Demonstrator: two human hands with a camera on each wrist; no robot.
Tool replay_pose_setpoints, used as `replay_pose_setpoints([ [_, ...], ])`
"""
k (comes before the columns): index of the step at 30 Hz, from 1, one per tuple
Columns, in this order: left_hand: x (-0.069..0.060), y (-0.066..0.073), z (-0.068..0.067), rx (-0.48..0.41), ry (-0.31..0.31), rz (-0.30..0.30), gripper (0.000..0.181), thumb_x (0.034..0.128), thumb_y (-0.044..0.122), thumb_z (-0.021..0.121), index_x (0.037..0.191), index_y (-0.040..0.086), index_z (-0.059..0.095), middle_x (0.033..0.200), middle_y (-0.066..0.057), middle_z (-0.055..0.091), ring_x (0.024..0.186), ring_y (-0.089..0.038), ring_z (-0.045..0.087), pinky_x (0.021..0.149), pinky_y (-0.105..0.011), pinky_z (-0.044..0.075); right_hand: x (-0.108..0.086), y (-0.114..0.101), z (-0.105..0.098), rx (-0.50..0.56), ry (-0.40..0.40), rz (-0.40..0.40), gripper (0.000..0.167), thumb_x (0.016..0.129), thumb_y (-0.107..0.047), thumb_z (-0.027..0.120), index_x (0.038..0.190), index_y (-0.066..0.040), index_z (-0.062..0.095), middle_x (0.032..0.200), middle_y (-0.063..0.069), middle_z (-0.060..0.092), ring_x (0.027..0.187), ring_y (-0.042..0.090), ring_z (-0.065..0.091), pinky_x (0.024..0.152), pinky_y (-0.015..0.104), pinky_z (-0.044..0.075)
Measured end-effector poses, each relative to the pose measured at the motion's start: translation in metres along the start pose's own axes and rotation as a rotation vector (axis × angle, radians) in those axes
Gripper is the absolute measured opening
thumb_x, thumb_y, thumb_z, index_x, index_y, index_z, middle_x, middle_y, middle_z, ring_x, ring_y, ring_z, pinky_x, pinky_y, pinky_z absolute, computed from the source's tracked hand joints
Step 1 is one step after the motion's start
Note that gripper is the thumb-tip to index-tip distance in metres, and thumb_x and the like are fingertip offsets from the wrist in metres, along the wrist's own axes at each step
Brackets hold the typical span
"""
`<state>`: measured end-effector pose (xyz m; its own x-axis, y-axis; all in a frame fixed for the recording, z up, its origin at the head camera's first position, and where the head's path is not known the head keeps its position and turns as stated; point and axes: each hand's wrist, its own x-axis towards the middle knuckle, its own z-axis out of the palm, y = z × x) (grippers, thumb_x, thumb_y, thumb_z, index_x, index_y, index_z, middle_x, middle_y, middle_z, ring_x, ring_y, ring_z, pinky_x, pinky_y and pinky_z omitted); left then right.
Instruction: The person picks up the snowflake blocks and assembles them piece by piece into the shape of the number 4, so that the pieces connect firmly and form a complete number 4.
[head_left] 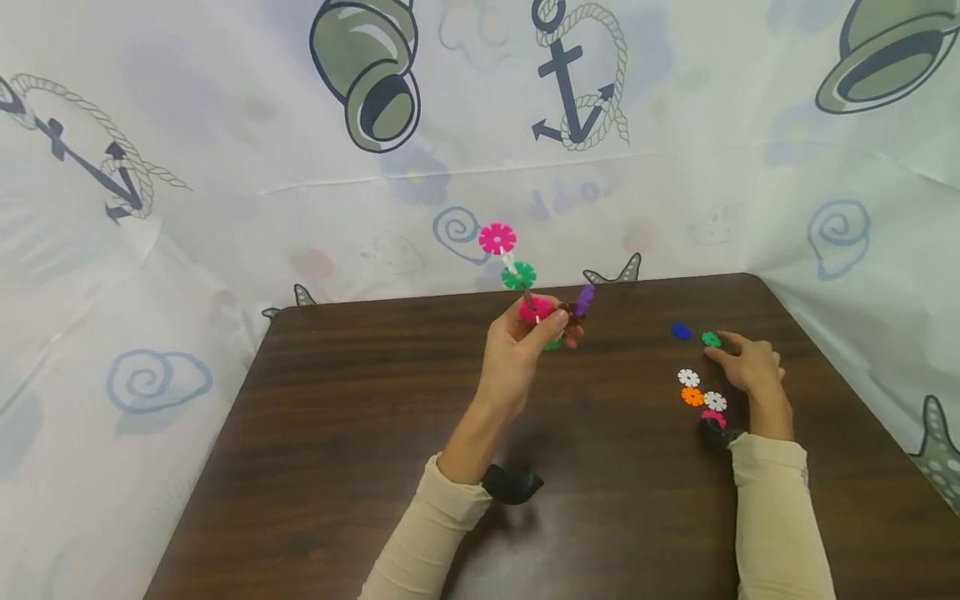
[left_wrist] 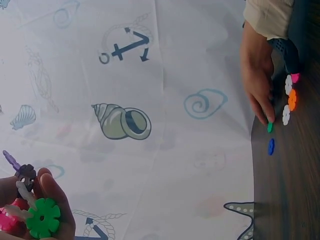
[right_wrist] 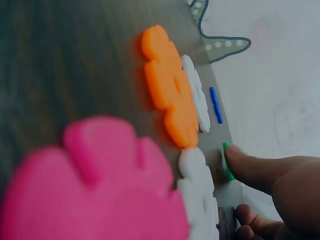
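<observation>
My left hand (head_left: 517,342) grips a chain of linked flower-shaped plastic discs above the table. In the chain are a pink disc (head_left: 497,239), a green disc (head_left: 519,276), a second pink disc (head_left: 535,311), a brown disc (left_wrist: 26,175) and a purple disc (head_left: 584,300). Another green disc (left_wrist: 43,218) shows by the left fingers in the left wrist view. Over at the table's right side, my right hand (head_left: 750,365) has its thumb and index finger at the edges of a loose green disc (head_left: 711,339), pinching it at table level.
Left of the right hand lie a blue disc (head_left: 681,332), a white disc (head_left: 688,378), an orange disc (head_left: 692,397), a second white disc (head_left: 716,402) and a pink disc (right_wrist: 100,185). The brown table (head_left: 337,433) meets a printed cloth (head_left: 225,225) behind.
</observation>
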<state>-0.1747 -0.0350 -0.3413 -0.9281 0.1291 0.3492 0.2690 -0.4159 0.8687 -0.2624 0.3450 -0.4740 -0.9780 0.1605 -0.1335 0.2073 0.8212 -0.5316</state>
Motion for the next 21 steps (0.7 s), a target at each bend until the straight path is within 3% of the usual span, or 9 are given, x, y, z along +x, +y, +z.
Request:
replay_pose_setpoints([
  [9,-0.001,-0.001,0.001,0.002,-0.01,-0.001,0.004,0.0992,0.002,0.061,0.101,0.005,0.064,0.081,0.005,0.076,0.073,-0.01,0.071,0.078,-0.026,0.059,-0.002,-0.004,0.003,0.089,0.025,0.006,0.051,0.106,-0.033,0.054,0.146,-0.002,0.048,0.148,0.041,0.041,0.133,0.067,0.03,0.103,0.074,0.027],
  [15,-0.001,-0.002,0.002,0.016,-0.01,-0.005,0.004,0.0996,0.003,0.061,0.101,0.005,0.064,0.081,0.006,0.076,0.073,-0.01,0.071,0.079,-0.026,0.059,-0.008,-0.014,-0.003,0.141,-0.074,-0.018,0.053,0.104,-0.023,0.057,0.138,0.014,0.042,0.134,0.041,0.047,0.119,0.054,0.05,0.1,0.065,0.044],
  [21,0.0,-0.003,0.002,0.012,0.001,-0.009,0.003,0.0997,0.003,0.061,0.101,0.004,0.063,0.081,0.005,0.076,0.073,-0.011,0.072,0.076,-0.026,0.059,-0.015,-0.032,-0.011,0.148,-0.138,-0.081,0.048,0.104,-0.024,0.056,0.132,0.014,0.045,0.13,0.04,0.053,0.113,0.049,0.055,0.094,0.06,0.049],
])
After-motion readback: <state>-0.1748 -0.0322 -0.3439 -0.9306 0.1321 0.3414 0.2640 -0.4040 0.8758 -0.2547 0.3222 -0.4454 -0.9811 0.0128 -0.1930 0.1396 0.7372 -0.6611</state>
